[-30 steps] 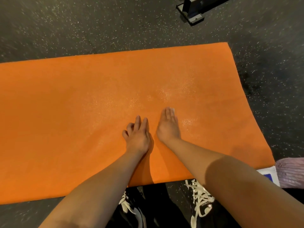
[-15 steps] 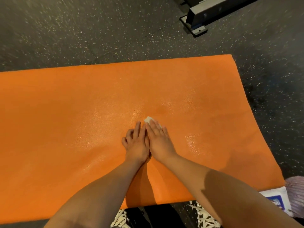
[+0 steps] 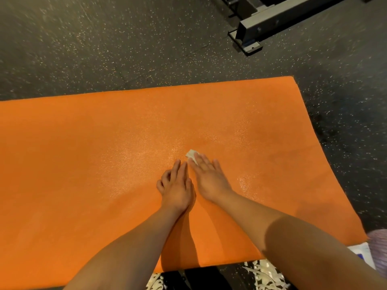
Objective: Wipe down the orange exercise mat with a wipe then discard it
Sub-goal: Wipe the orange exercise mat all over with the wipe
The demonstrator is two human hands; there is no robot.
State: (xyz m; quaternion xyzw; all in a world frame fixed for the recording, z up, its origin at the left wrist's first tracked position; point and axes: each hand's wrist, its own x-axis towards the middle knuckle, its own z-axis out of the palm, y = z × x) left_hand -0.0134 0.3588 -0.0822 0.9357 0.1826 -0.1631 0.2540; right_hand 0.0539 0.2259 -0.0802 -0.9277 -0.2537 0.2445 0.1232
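Head view: closest in, at 6 o'clock, are the laced shoes (image 3: 264,274) on the dark floor (image 3: 104,49). At 4 o'clock a white packet (image 3: 361,250) with a bit of blue peeks out next to a purple thing (image 3: 378,242); I cannot tell what either one is. Both bare arms reach up onto the orange mat (image 3: 73,164), which fills the middle of the picture. The left hand (image 3: 176,185) lies flat on the mat. Most of its fingers are straight, the two outer ones are bent a little, and it holds nothing. Touching it, on its 2 o'clock side, the right hand (image 3: 209,176) is flat too. Its straight fingers press a small white wipe (image 3: 191,154) onto the mat, and only a corner of the wipe shows, past the fingertips at 11 o'clock. The mat shines wet around the hands, out toward 10 o'clock and 3 o'clock. Farther off at 12 o'clock is more speckled floor, and at 1 o'clock sits a grey metal frame (image 3: 272,19). The wipe is only pressed down, not gripped, so I think a fast push could leave it behind or bunch it up under the fingers. The mat's right end curves, so a hard push might slide or wrinkle it. The far left looks dull and dry, so that part could be missed. One small wipe may also dry out before the whole mat is done.
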